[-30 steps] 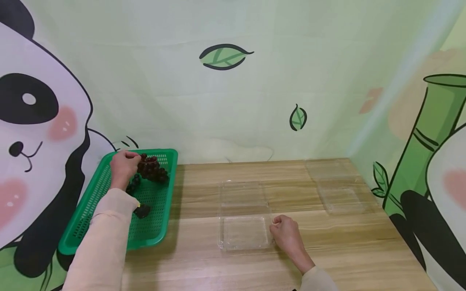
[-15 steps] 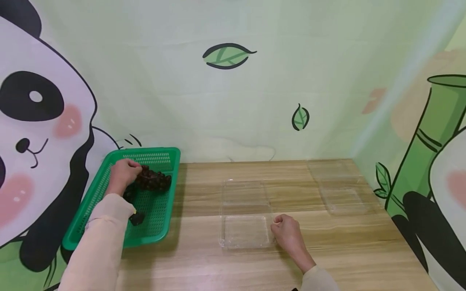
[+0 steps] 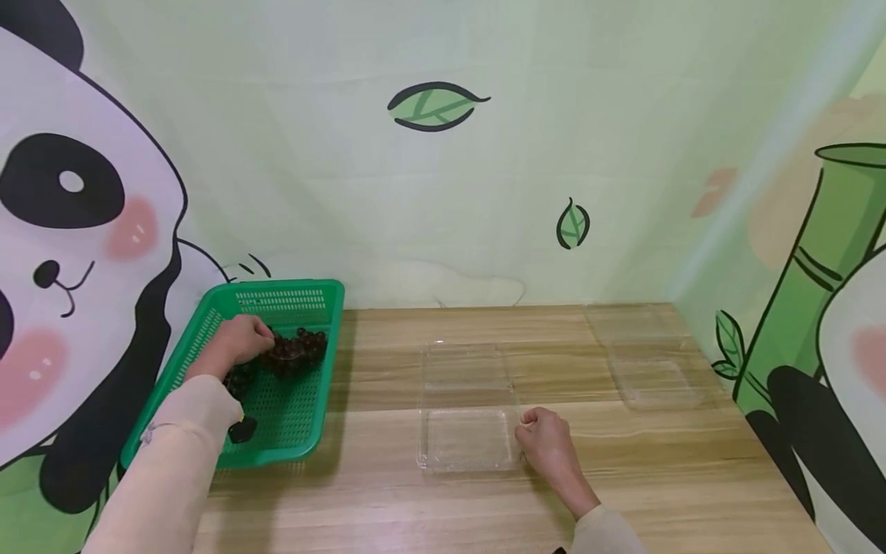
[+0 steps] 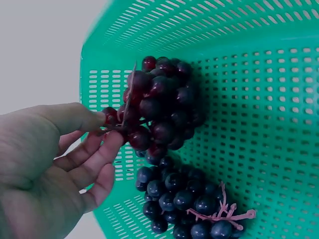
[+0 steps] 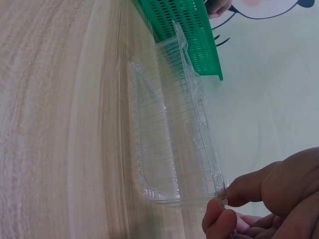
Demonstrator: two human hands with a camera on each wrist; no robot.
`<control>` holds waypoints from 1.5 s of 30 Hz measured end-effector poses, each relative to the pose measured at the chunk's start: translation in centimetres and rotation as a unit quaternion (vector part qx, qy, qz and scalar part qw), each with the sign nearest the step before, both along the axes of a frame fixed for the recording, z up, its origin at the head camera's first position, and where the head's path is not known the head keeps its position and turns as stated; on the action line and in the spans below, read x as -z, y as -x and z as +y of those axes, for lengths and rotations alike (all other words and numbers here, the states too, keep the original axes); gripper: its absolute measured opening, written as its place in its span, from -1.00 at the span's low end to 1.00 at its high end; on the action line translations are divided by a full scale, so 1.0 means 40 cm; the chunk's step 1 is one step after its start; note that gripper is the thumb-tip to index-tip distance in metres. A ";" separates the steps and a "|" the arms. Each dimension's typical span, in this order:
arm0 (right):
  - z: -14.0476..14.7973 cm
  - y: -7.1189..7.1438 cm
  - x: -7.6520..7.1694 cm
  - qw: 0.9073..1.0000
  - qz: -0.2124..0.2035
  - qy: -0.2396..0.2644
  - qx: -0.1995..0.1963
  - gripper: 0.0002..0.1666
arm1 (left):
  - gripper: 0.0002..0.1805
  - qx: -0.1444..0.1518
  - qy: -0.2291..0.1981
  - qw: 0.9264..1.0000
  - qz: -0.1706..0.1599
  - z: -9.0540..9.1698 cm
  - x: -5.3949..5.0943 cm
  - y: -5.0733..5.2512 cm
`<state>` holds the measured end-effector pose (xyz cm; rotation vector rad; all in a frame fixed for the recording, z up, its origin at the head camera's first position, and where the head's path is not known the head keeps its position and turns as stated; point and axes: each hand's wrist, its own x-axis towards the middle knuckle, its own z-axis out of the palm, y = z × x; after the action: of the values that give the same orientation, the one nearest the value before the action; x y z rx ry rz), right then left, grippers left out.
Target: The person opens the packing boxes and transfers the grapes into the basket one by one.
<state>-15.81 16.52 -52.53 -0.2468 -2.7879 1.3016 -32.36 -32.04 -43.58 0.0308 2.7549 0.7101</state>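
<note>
My left hand (image 3: pixel 238 342) reaches into the green plastic basket (image 3: pixel 284 419). Its thumb and fingers pinch the stem of a dark red grape bunch (image 4: pixel 159 104), best seen in the left wrist view. Whether the bunch touches the basket floor is hard to tell. A bunch of black grapes (image 4: pixel 179 199), its pale stem showing, lies beside it in the basket. Over the wooden table, my right hand (image 3: pixel 550 446) pinches the right edge of a clear plastic box (image 3: pixel 467 438). That box stands with its lid part folded out toward the wall.
Another clear plastic box (image 3: pixel 654 377) lies at the back right of the wooden table (image 3: pixel 388 500). A printed cloth (image 3: pixel 450 192) with pandas and leaves hangs behind and at the sides. A small black device (image 3: pixel 242 429) sits at the left wrist.
My left hand has come down inside the basket, lowering the red grape bunch with it. The right hand keeps its hold on the box's edge. The head view has shifted slightly.
</note>
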 end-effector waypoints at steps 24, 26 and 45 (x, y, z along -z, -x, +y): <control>0.000 0.003 0.005 1.000 -0.002 0.005 0.000 -0.77 | -0.52 0.097 0.002 0.991 -0.088 0.011 0.005 -0.043; 0.000 0.005 0.006 1.000 0.000 0.003 -0.001 -0.77 | -0.54 0.100 0.003 0.991 -0.089 0.014 0.002 -0.050; -0.002 0.003 0.004 1.000 -0.005 0.001 0.001 -0.76 | -0.79 0.093 0.037 0.991 -0.090 0.021 0.019 -0.087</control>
<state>-15.94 16.44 -52.67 -0.2568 -2.7936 1.3067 -28.87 -31.22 -44.34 0.1964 2.5615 0.5339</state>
